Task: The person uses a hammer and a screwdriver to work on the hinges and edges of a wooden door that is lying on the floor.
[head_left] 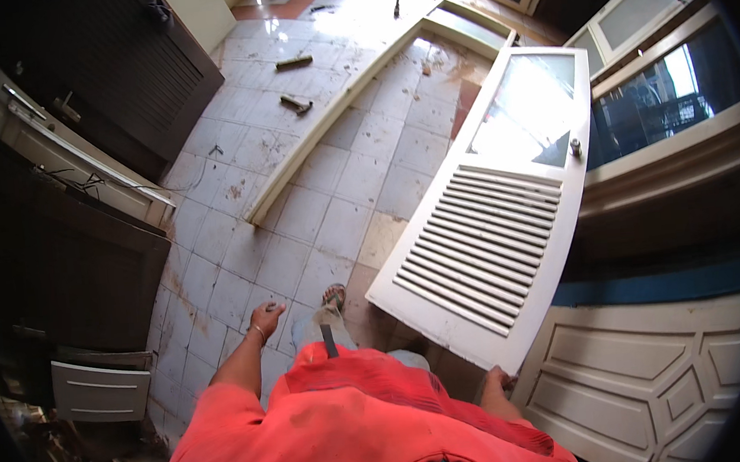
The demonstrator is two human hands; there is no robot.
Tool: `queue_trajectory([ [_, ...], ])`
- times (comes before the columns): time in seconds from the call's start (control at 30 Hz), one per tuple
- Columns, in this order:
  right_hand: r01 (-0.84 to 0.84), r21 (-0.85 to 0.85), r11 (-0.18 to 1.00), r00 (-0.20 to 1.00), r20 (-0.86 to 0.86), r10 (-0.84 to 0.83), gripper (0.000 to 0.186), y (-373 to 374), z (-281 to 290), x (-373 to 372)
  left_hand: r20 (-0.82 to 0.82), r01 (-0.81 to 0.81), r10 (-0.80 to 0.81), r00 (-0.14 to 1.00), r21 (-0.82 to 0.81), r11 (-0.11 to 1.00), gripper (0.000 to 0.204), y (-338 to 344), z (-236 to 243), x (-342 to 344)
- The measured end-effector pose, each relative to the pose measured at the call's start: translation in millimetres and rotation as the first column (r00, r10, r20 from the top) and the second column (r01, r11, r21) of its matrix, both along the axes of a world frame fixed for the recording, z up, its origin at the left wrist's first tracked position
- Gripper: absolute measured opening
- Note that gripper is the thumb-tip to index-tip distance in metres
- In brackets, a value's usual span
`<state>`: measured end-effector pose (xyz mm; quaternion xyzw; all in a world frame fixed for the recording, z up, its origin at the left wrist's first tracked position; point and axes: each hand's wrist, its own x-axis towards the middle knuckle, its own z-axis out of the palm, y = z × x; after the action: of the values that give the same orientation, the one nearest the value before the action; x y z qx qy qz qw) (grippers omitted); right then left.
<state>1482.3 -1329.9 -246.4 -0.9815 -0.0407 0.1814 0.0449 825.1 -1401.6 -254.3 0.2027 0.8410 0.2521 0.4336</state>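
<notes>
My right hand (497,383) grips the near bottom corner of a white door leaf (493,247) with a louvred lower panel and a glass upper pane. The leaf is tilted, its far end resting toward the window sill on the right. A small knob (575,147) sits on its right edge. My left hand (265,316) hangs free beside my body with fingers loosely curled, holding nothing. My red shirt fills the lower middle, and one sandalled foot (333,296) shows on the tiles.
A long white door frame (327,130) lies across the stained tiled floor. A hammer (296,104) and another tool (294,62) lie beyond it. Dark louvred cabinets (115,86) stand left; a white panelled door (659,373) leans lower right.
</notes>
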Motion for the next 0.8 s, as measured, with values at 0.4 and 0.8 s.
queue_trajectory([
  [0.4, -0.181, 0.268, 0.946, 0.952, -0.194, 0.237, 0.067, -10.4, 16.5, -154.2, 0.100, 0.105, -0.076, 0.992, -0.323, 0.940, 0.053, -7.7, -85.7, -115.5],
  [0.8, -0.051, 0.376, 0.925, 0.772, -0.573, 0.276, 0.057, -67.6, 21.2, -315.2, 0.189, 0.369, -0.406, 0.894, 0.204, 0.907, 0.059, 189.8, -37.5, -133.8],
])
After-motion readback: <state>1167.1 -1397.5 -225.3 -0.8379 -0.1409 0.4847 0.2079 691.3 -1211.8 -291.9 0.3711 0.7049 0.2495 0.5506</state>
